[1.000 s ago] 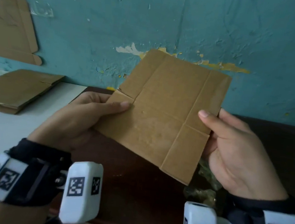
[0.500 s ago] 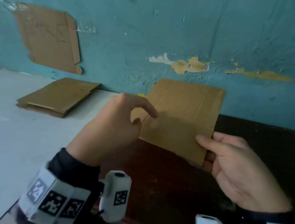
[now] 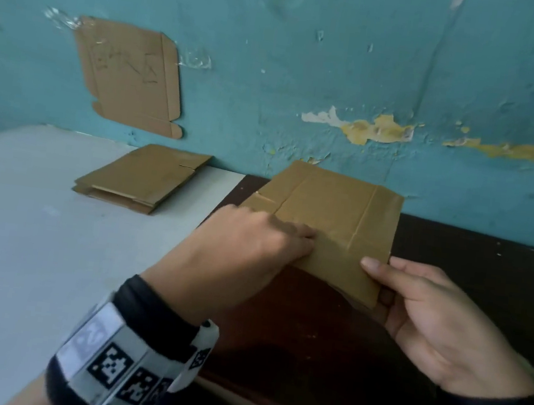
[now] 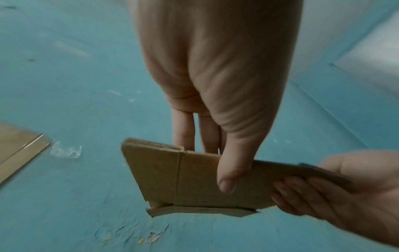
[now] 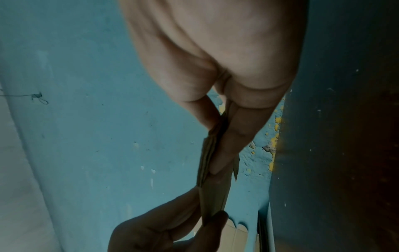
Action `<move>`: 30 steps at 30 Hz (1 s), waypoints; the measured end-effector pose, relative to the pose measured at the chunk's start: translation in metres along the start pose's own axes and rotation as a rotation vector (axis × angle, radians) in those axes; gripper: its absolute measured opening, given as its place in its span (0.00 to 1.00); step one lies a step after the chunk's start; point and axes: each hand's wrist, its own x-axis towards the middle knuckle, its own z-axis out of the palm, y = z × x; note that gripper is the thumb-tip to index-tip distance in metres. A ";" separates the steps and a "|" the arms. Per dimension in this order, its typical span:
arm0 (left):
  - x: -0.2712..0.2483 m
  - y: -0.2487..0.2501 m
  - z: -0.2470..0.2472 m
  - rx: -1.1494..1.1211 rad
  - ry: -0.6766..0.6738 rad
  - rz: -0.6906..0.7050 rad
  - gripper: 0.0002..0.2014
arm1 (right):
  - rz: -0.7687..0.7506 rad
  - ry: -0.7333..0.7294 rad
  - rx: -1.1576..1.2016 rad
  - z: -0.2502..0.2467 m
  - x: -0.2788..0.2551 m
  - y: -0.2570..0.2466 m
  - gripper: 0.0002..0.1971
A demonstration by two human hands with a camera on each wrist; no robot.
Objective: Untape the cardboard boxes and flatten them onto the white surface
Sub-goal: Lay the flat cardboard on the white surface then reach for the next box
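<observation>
Held box: the flattened box (image 3: 327,223) is in the air over the dark table (image 3: 485,279), just right of the white surface (image 3: 19,239)
Left hand (image 3: 246,250): pinches the box's near-left part, thumb under, fingers on top
Right hand (image 3: 439,321): grasps the near-right corner the same way
Stack: a flattened pile (image 3: 141,176) already lies on the white surface by the wall
Risk – springing: creased flaps may reopen once either pinch loosens
Risk – placement: let go here, it lands on the dark table – not the white surface
</observation>
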 end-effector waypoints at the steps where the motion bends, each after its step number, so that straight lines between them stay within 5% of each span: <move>1: -0.002 0.000 0.001 0.062 -0.039 0.020 0.20 | 0.003 0.008 -0.001 0.003 0.001 0.001 0.11; 4: -0.007 -0.002 0.005 0.205 -0.097 0.057 0.21 | 0.013 0.002 0.016 0.010 0.001 0.002 0.10; 10: -0.018 -0.007 0.004 0.185 0.018 0.025 0.21 | -0.011 -0.063 0.118 0.021 -0.006 0.003 0.15; 14: -0.034 -0.038 -0.013 0.159 0.138 -0.128 0.21 | 0.039 -0.099 0.109 0.019 -0.011 -0.003 0.22; 17: -0.045 -0.074 -0.029 0.171 0.206 -0.372 0.12 | 0.041 -0.105 0.041 0.011 -0.013 -0.008 0.22; 24: -0.070 -0.159 -0.034 0.363 0.049 -0.635 0.19 | 0.059 -0.102 -0.025 0.007 -0.011 -0.011 0.22; 30: -0.083 -0.199 -0.012 0.502 -0.254 -0.714 0.20 | 0.093 -0.091 -0.118 0.002 -0.005 -0.008 0.19</move>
